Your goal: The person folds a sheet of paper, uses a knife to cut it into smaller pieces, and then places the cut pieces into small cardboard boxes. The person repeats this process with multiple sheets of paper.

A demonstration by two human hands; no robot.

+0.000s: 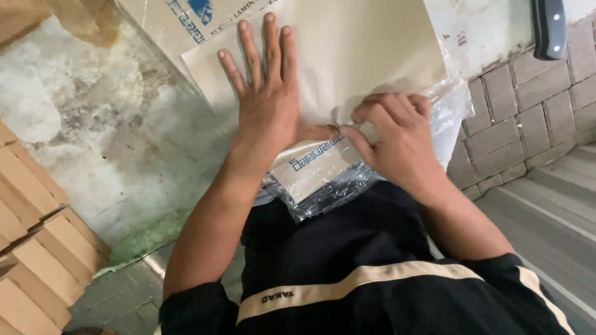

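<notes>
Left hand lies flat, fingers spread, pinning the beige paper sheet to the bench so it can't slide — no grip there. Right hand pinches the sheet's near edge at the clear plastic wrap. Black-handled knife lies well apart; folded cardboard stack left.

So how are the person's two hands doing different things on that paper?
The left hand lies flat with fingers spread and straight, pressing down on the tan paper sheet. The right hand is curled, its fingertips pinching at the sheet's near edge, by the clear plastic wrap. The left hand reaches farther up the sheet; the right stays nearer the body. Both are bare and touch the same sheet.
</notes>
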